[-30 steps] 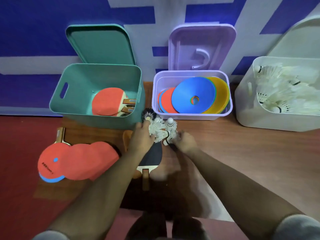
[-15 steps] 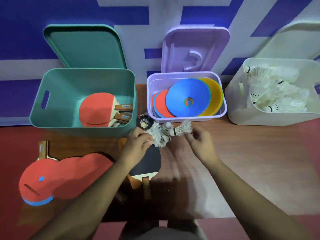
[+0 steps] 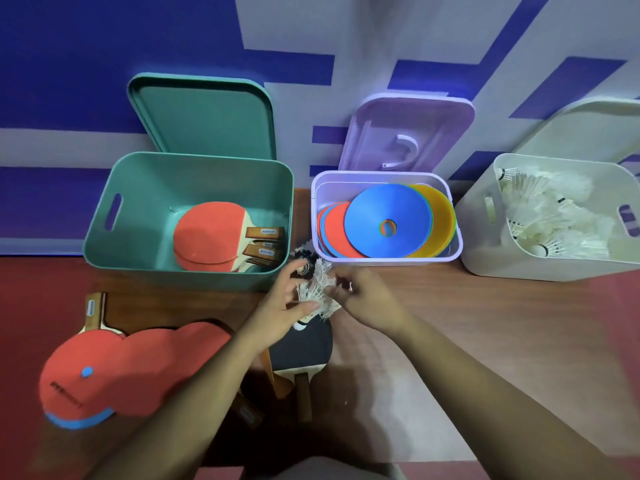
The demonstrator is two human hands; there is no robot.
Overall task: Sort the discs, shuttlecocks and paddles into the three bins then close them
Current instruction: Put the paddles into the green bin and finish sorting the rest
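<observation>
A bunch of white shuttlecocks (image 3: pixel 317 289) hangs between my two hands just in front of the bins. My left hand (image 3: pixel 280 304) grips the bunch from the left, and my right hand (image 3: pixel 370 299) pinches it from the right. The green bin (image 3: pixel 114 237) holds red paddles (image 3: pixel 207 237). Coloured discs (image 3: pixel 388 225) fill the purple bin (image 3: pixel 317 209). More shuttlecocks (image 3: pixel 550 220) lie in the white bin (image 3: pixel 485 251). Red paddles (image 3: pixel 114 368) and a black paddle (image 3: pixel 304 348) lie on the floor under my arms.
All three bins stand open against the blue and white wall. The green lid (image 3: pixel 204 116), purple lid (image 3: pixel 405 133) and white lid (image 3: pixel 588 129) lean behind them. Bare wooden floor (image 3: pixel 502 341) stretches to the right of my right arm.
My hands have drawn together around the shuttlecocks and lifted them slightly off the black paddle. The camera view has shifted a little.
</observation>
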